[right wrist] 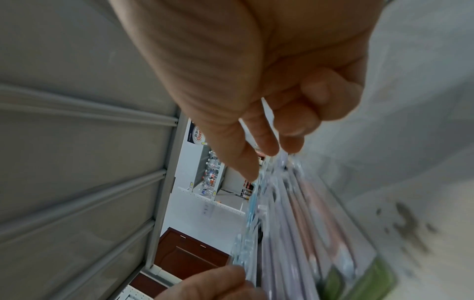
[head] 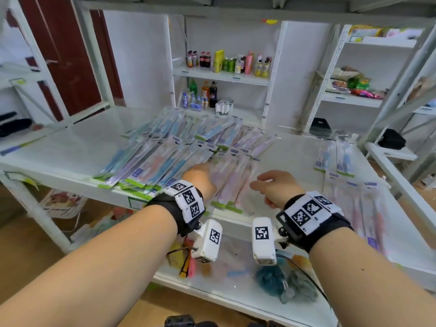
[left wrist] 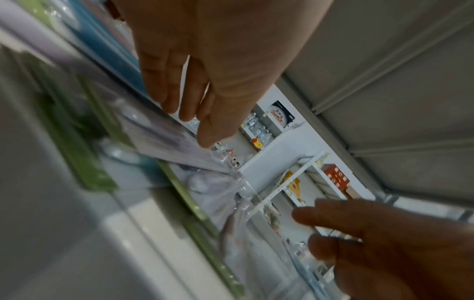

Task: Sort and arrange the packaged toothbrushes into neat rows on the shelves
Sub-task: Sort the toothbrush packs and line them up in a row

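Your left hand (head: 200, 179) sits over the near edge of the big loose pile of packaged toothbrushes (head: 165, 149) on the white shelf (head: 70, 147). In the left wrist view its fingers (left wrist: 164, 81) are stretched out nearly straight, tips touching the top of a clear pack in the pile; nothing is gripped. Your right hand (head: 276, 185) is just beside it, above a small group of pink packs (head: 232, 185) lying near the front edge of the shelf. In the right wrist view the right fingers (right wrist: 266, 134) hang relaxed, thumb pointing down, tips at or just above the pink packs; blur makes it hard to tell if they touch, and nothing looks pinched.

The pile is messy: blue, pink and purple packs overlap at different angles, green card ends mostly toward you. On the right part of the shelf there is a sorted area: two blue packs (head: 335, 159) side by side farther back, and a row of pink packs (head: 361, 204) closer to you, lying roughly parallel.

A lower shelf (head: 224, 286) under your wrists holds mixed small items, including a dark blue mesh sponge (head: 271, 279). Drink bottles (head: 226, 62) stand on shelves in the background, with snack bags (head: 354, 86) on the rack at right.
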Action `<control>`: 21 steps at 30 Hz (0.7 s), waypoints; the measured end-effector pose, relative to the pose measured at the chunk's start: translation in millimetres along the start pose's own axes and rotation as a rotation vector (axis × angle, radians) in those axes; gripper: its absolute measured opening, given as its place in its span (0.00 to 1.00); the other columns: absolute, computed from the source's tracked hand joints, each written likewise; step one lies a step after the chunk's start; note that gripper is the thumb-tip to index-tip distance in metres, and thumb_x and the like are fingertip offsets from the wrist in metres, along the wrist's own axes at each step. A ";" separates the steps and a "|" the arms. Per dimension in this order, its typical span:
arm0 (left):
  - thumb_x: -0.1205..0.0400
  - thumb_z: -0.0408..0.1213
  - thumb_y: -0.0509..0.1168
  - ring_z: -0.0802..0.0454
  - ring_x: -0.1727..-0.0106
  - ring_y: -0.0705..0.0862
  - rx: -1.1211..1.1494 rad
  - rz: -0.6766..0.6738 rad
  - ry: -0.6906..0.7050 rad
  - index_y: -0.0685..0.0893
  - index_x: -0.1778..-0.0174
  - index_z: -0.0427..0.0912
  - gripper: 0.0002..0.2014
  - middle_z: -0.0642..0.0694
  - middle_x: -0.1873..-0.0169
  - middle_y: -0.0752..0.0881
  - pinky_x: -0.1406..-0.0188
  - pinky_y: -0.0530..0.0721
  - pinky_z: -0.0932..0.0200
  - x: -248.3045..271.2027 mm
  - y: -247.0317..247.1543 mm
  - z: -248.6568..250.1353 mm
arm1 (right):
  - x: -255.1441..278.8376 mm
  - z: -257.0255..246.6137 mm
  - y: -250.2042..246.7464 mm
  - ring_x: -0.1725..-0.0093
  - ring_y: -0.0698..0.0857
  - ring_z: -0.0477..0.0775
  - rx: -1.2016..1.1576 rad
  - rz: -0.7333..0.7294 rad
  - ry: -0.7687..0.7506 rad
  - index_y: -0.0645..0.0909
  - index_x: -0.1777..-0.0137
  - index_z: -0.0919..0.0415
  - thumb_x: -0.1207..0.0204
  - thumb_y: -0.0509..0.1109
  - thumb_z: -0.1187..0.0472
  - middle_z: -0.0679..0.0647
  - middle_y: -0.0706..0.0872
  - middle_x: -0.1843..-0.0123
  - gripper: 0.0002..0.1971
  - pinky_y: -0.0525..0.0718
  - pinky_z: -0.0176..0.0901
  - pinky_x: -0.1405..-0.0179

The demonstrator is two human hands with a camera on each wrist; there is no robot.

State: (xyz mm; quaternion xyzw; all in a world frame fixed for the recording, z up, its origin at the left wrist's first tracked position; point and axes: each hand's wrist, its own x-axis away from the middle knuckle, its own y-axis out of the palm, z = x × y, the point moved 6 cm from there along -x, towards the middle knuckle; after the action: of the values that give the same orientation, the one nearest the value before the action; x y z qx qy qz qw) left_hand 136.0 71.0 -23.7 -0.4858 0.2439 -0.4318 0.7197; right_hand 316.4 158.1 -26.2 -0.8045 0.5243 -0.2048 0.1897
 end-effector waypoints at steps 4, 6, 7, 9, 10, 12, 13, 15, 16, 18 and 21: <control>0.24 0.42 0.69 0.41 0.49 0.82 -0.103 -0.139 0.008 0.76 0.42 0.38 0.18 0.39 0.45 0.82 0.56 0.80 0.55 -8.9 5.5 -8.1 | -2.7 -9.6 27.3 0.75 0.78 0.49 0.049 -0.055 0.018 0.78 0.36 0.63 0.30 0.76 0.54 0.58 0.86 0.53 0.24 0.71 0.37 0.82; 0.26 0.44 0.71 0.43 0.57 0.80 -0.093 -0.152 0.029 0.76 0.52 0.40 0.15 0.41 0.51 0.83 0.64 0.77 0.56 -14.5 4.8 -9.7 | -5.1 -13.0 35.6 0.74 0.76 0.48 0.070 -0.052 0.038 0.79 0.35 0.65 0.29 0.76 0.54 0.56 0.84 0.59 0.25 0.70 0.37 0.80; 0.27 0.45 0.72 0.44 0.58 0.80 -0.090 -0.156 0.038 0.75 0.54 0.41 0.16 0.42 0.54 0.83 0.64 0.76 0.57 -16.7 4.1 -10.4 | -5.9 -15.0 38.7 0.74 0.75 0.47 0.095 -0.047 0.045 0.80 0.36 0.66 0.29 0.76 0.53 0.53 0.81 0.64 0.24 0.70 0.37 0.78; 0.28 0.48 0.73 0.45 0.58 0.80 -0.086 -0.174 0.057 0.75 0.54 0.42 0.18 0.44 0.57 0.81 0.62 0.77 0.57 -21.3 3.7 -12.3 | -7.9 -19.5 43.5 0.76 0.74 0.48 0.158 -0.030 0.048 0.83 0.43 0.68 0.28 0.75 0.53 0.52 0.79 0.73 0.20 0.72 0.38 0.77; 0.28 0.48 0.73 0.45 0.57 0.80 -0.081 -0.185 0.069 0.74 0.54 0.42 0.18 0.45 0.58 0.80 0.61 0.77 0.57 -23.1 3.9 -13.3 | -8.6 -21.6 45.6 0.77 0.74 0.49 0.183 -0.021 0.053 0.83 0.47 0.70 0.28 0.75 0.53 0.54 0.78 0.74 0.19 0.72 0.40 0.76; 0.27 0.47 0.72 0.45 0.57 0.80 -0.053 -0.190 0.099 0.75 0.54 0.42 0.16 0.44 0.56 0.80 0.61 0.77 0.57 -26.0 2.5 -15.0 | -10.2 -24.2 50.6 0.77 0.75 0.51 0.244 -0.013 0.077 0.82 0.59 0.67 0.28 0.74 0.53 0.55 0.78 0.73 0.14 0.72 0.39 0.77; 0.26 0.46 0.71 0.44 0.57 0.80 -0.026 -0.184 0.113 0.75 0.55 0.41 0.15 0.44 0.56 0.81 0.63 0.76 0.58 -27.7 1.3 -16.1 | -11.0 -24.8 53.1 0.76 0.75 0.50 0.275 -0.010 0.093 0.79 0.64 0.63 0.28 0.74 0.52 0.55 0.78 0.73 0.14 0.72 0.39 0.77; 0.24 0.44 0.67 0.43 0.57 0.81 0.062 -0.168 0.132 0.78 0.54 0.39 0.11 0.43 0.57 0.82 0.65 0.75 0.58 -31.2 -2.0 -19.3 | -13.0 -24.2 57.6 0.73 0.77 0.50 0.320 0.006 0.140 0.75 0.64 0.61 0.28 0.73 0.51 0.55 0.80 0.70 0.15 0.71 0.39 0.77; 0.23 0.43 0.66 0.42 0.55 0.83 0.117 -0.157 0.141 0.80 0.51 0.39 0.12 0.43 0.55 0.83 0.64 0.75 0.58 -33.1 -4.1 -21.1 | -13.6 -24.1 59.8 0.71 0.79 0.50 0.337 0.015 0.165 0.74 0.62 0.61 0.27 0.72 0.49 0.56 0.81 0.67 0.16 0.71 0.39 0.78; 0.22 0.41 0.65 0.40 0.49 0.83 0.245 -0.132 0.155 0.80 0.43 0.37 0.15 0.43 0.51 0.83 0.58 0.77 0.56 -36.9 -9.7 -25.7 | -14.0 -24.8 65.2 0.71 0.80 0.50 0.381 0.018 0.209 0.75 0.59 0.62 0.27 0.72 0.46 0.57 0.83 0.66 0.18 0.71 0.37 0.79; 0.21 0.40 0.64 0.39 0.50 0.82 0.420 -0.110 0.157 0.78 0.38 0.35 0.18 0.37 0.46 0.84 0.56 0.78 0.54 -42.8 -18.0 -33.7 | -15.3 -27.6 73.4 0.70 0.82 0.51 0.466 0.014 0.247 0.81 0.54 0.65 0.28 0.71 0.42 0.57 0.84 0.64 0.23 0.73 0.39 0.76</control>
State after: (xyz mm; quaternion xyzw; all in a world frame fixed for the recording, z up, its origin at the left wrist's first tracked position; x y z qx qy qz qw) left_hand 81.3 88.4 -24.0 -0.3026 0.1771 -0.5481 0.7593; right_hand 240.1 141.9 -43.0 -0.7043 0.4877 -0.4155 0.3058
